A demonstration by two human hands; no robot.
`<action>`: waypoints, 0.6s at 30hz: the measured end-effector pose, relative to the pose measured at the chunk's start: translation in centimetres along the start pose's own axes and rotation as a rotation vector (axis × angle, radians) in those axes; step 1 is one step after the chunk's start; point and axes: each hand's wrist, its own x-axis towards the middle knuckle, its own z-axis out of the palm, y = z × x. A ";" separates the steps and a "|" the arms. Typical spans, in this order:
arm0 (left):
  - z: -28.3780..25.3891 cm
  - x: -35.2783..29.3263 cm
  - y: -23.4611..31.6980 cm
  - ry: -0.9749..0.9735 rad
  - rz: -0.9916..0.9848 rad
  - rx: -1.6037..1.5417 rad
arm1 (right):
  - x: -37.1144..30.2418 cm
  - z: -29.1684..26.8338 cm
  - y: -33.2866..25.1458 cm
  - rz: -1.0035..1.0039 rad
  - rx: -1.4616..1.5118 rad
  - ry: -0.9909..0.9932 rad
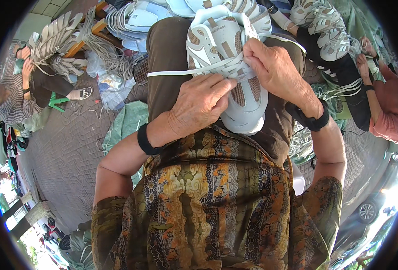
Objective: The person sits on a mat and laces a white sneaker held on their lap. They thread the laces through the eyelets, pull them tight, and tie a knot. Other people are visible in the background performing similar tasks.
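Observation:
A grey, white and brown sneaker (pixel 243 116) lies on my lap, its toe toward me. White shoelace (pixel 174 73) crosses its lower eyelets, and one loose length stretches left over my trouser leg. My left hand (pixel 201 101) is closed at the shoe's left side, its fingertips pressed together at the lowest lace rows; part of the grip is hidden. On the other side, my right hand (pixel 277 72) pinches the lace beside the tongue, thumb and forefinger together. Another stretch of lace trails behind the right hand over my knee.
Beyond my knees lie stacked pale blue-grey shoe parts (pixel 138 20) and bundled laces (pixel 104 58). More sneakers (pixel 331 40) are piled at the far right, beside a co-worker's arms (pixel 367 74). Another person at left handles shoe uppers (pixel 53 38). Green sacking (pixel 125 126) lies on the paving.

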 end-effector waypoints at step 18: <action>0.1 -0.2 -0.7 0.007 -0.035 -0.073 | -0.9 0.0 -0.9 0.005 -0.089 0.050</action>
